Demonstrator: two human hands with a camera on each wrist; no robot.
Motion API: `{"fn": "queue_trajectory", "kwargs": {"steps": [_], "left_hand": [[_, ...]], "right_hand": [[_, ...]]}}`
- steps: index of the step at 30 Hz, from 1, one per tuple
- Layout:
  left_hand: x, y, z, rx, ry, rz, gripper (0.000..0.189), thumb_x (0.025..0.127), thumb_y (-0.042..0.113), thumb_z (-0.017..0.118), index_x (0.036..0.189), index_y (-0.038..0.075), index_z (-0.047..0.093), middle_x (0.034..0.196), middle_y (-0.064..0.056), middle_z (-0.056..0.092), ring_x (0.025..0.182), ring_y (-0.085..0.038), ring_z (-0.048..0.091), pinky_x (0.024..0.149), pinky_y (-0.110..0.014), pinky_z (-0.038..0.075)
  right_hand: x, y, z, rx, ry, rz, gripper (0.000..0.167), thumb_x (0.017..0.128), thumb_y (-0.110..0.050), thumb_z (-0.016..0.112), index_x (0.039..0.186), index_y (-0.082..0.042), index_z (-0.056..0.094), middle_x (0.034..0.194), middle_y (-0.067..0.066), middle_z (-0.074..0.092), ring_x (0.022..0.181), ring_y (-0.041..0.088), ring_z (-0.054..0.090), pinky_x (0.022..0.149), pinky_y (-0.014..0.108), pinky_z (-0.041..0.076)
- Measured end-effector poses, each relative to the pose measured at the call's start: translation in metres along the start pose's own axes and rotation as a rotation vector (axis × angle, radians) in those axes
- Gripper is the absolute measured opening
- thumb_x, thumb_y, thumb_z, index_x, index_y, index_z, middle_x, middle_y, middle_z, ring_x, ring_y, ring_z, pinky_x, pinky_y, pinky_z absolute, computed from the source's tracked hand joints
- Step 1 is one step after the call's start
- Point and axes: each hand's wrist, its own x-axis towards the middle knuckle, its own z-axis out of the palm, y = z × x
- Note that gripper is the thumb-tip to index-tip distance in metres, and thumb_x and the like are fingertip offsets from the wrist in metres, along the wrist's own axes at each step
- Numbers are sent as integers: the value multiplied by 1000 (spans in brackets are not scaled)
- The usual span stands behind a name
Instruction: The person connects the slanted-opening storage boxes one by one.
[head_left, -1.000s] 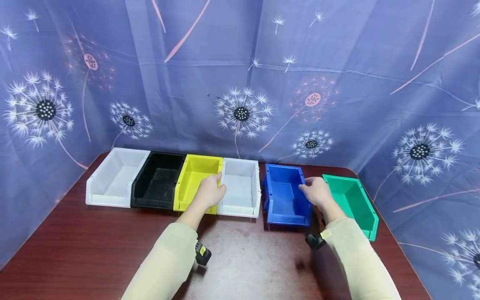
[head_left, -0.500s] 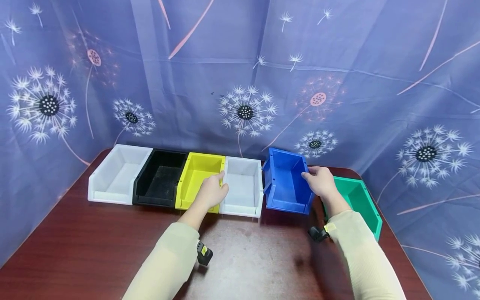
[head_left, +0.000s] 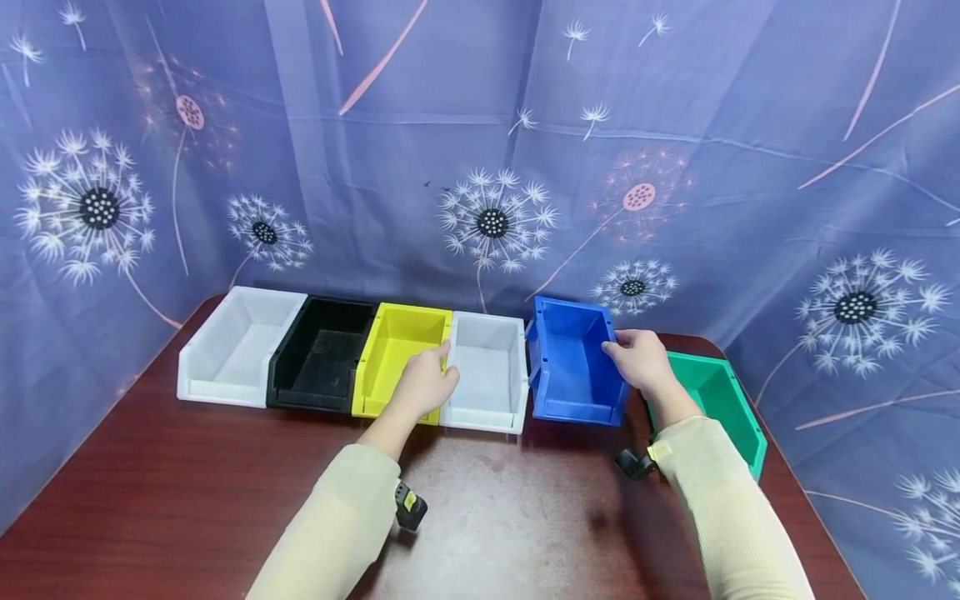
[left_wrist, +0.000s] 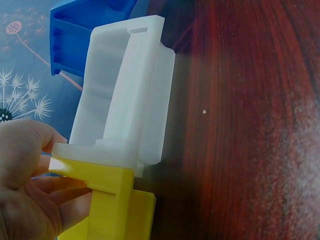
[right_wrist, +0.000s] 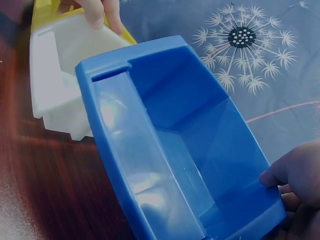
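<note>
My left hand (head_left: 426, 383) pinches the adjoining side rims of the yellow bin (head_left: 386, 367) and the white bin (head_left: 480, 383) beside it. In the left wrist view, its thumb lies on the white side and its fingers (left_wrist: 75, 207) reach into the yellow bin. Off to the right, my right hand (head_left: 642, 364) grips the right side wall of the blue bin (head_left: 573, 367), thumb inside. The blue bin looks raised off the table and slightly tilted, close to the white bin's right side. In the right wrist view a gap shows between the two bins.
A black bin (head_left: 318, 358) and another white bin (head_left: 243, 346) continue the row leftward. The green bin (head_left: 723, 404) stands at the table's right, partly behind my right forearm. A blue dandelion-print curtain (head_left: 360, 208) hangs behind the dark red table (head_left: 187, 492).
The blue bin has risen off the table in my right hand and shifted back, its front edge no longer low on the tabletop. My left hand keeps its hold on the yellow and white rims.
</note>
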Motion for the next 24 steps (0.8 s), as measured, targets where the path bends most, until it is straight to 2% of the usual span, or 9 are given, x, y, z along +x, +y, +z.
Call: {"fn": "queue_trajectory", "kwargs": {"steps": [14, 21, 24], "left_hand": [[0, 3, -2, -6, -4, 1, 55, 91, 16, 49, 143, 3, 39, 145, -12, 44, 41, -10, 26, 41, -21, 33], [0, 1, -1, -3, 3, -3, 55, 91, 17, 50, 143, 4, 39, 144, -14, 45, 40, -10, 27, 40, -21, 33], [-1, 0, -1, -7, -1, -7, 55, 91, 17, 50, 143, 4, 39, 145, -13, 44, 39, -10, 27, 40, -21, 33]], "right_hand": [[0, -4, 2, -97, 32, -2, 49, 97, -22, 48, 134, 11, 46, 128, 32, 53, 113, 45, 57, 94, 54, 47], [0, -4, 5, -166, 65, -34, 49, 96, -23, 47, 133, 10, 47, 126, 32, 55, 110, 44, 58, 92, 54, 48], [-2, -7, 9, -189, 86, -50, 55, 96, -31, 48, 134, 9, 46, 127, 31, 55, 112, 44, 57, 93, 54, 47]]}}
